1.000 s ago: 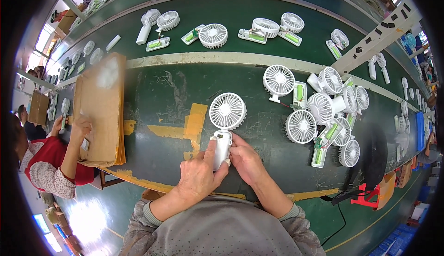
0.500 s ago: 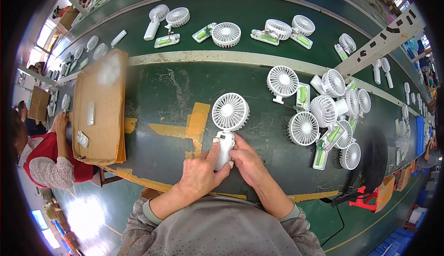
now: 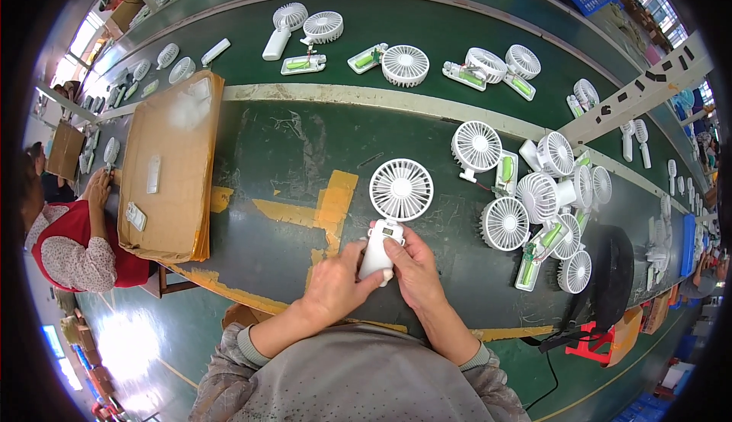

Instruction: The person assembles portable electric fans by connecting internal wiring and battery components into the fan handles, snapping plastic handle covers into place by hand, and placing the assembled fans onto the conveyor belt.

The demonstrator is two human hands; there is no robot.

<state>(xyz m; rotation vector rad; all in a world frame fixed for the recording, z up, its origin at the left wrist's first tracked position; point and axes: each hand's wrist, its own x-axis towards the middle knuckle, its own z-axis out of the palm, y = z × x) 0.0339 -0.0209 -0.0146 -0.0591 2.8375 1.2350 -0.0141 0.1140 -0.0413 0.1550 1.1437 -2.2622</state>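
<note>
White fan [image 3: 399,202]: round ribbed head [image 3: 401,188], dark window [image 3: 388,232] on handle [image 3: 376,256].

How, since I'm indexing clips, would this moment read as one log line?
left hand: holds handheld fan by handle | right hand: same handle, thumb on top | at right: white fans | at left: cardboard tray

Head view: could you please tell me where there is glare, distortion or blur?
Head view: strong white glare on the floor at lower left. Head view: the pale rail ahead bends into an arc. Head view: the held fan looks fairly sharp, without obvious blur.
</note>
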